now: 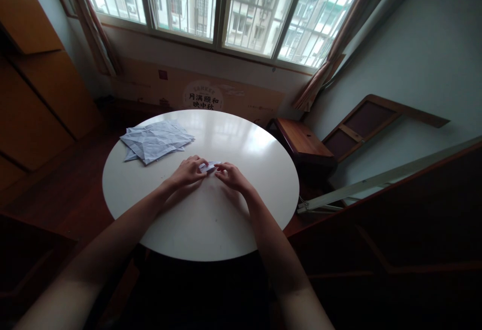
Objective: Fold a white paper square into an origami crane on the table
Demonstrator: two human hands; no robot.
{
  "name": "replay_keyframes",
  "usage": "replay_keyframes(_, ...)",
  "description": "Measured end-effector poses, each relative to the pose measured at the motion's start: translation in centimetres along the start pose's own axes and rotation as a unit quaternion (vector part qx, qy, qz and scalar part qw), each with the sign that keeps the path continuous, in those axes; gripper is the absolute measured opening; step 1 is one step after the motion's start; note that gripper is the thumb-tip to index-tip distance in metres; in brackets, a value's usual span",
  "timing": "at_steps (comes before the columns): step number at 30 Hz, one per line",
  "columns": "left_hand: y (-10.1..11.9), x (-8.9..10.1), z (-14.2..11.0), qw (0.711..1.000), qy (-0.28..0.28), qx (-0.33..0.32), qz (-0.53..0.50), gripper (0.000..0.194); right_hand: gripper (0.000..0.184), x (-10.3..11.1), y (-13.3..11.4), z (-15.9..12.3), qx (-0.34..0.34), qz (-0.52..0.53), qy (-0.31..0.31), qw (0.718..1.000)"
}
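Note:
A small folded piece of pale paper (210, 166) lies on the round white table (241, 144), near its middle. My left hand (187, 171) rests on the paper's left side with fingers curled and pressed onto it. From the right, my right hand (232, 176) pinches the same paper with its fingertips. Most of the paper is hidden under the fingers. Both forearms reach in from the bottom of the view.
A loose stack of creased pale paper sheets (155, 140) lies on the table's far left. A wooden chair (306, 143) stands to the right of the table, wooden cabinets (33, 99) to the left, and a barred window (226, 8) behind.

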State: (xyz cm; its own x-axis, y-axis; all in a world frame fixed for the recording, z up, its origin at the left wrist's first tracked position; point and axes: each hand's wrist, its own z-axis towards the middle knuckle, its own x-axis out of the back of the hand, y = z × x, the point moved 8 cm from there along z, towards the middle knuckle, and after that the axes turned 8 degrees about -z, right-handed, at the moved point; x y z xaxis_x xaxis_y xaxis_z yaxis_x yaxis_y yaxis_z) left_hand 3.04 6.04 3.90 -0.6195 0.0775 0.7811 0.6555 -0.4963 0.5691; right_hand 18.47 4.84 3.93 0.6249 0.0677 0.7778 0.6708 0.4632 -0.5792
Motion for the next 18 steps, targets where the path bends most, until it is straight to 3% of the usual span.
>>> replay_keyframes(3,-0.8,0.3,0.4,0.992,0.019,0.017,-0.125,0.036,0.029,0.4,0.7,0.3,-0.017,0.075,0.038,0.996)
replay_keyframes(6,-1.4,0.6,0.7,0.965,0.041,0.054,-0.252,0.043,0.024,0.9,1.3,0.4,-0.05,0.136,0.079,0.986)
replay_keyframes(10,-1.7,0.3,0.4,0.888,0.071,0.128,-0.436,0.049,0.041,0.4,2.1,0.5,-0.126,0.246,0.131,0.952)
replay_keyframes(13,-1.2,-0.1,0.3,0.825,0.075,0.14,-0.542,0.05,0.053,-0.9,1.6,0.8,-0.126,0.313,0.122,0.933)
replay_keyframes(16,-0.7,-0.5,0.4,0.79,0.073,0.133,-0.594,0.048,0.053,-0.5,1.2,0.8,-0.104,0.284,0.139,0.943)
replay_keyframes(18,-1.0,-0.3,0.5,0.773,0.102,0.133,-0.612,0.046,0.045,1.3,1.2,0.3,-0.093,0.199,0.199,0.955)
